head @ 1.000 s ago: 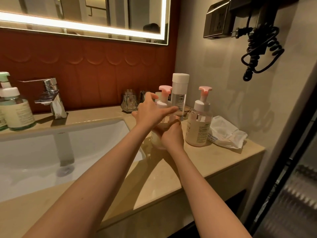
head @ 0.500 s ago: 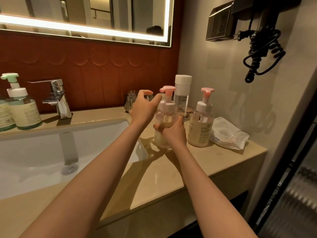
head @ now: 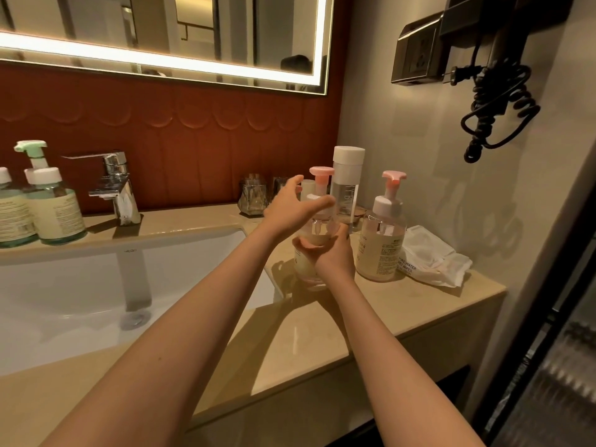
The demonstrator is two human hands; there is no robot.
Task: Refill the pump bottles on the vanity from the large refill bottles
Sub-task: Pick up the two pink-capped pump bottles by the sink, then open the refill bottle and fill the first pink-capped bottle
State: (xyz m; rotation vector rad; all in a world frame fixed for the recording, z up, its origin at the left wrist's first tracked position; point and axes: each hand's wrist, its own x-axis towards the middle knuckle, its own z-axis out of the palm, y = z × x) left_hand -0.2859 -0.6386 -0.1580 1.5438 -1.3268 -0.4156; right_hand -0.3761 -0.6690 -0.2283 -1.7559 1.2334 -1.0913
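A clear pump bottle (head: 306, 269) with a pink pump head stands on the beige vanity (head: 322, 333) right of the basin. My right hand (head: 332, 253) grips its body from the front. My left hand (head: 290, 211) is at the white pump collar, thumb and fingers spread around it. A second pink-headed pump bottle (head: 382, 240) stands just to the right. Behind them is a tall clear bottle (head: 346, 185) with a white cap. Two green-tinted pump bottles (head: 53, 201) stand at the far left by the tap.
The white basin (head: 96, 291) fills the left, with a chrome tap (head: 117, 188) behind it. A pack of wet wipes (head: 432, 256) lies at the right. Glass tumblers (head: 253, 198) sit against the red wall. A hair dryer with coiled cord (head: 496, 101) hangs on the right wall.
My left hand has shifted around the pump collar, its fingers opening and closing on it. My right hand has kept its grip on the bottle, which stays in place.
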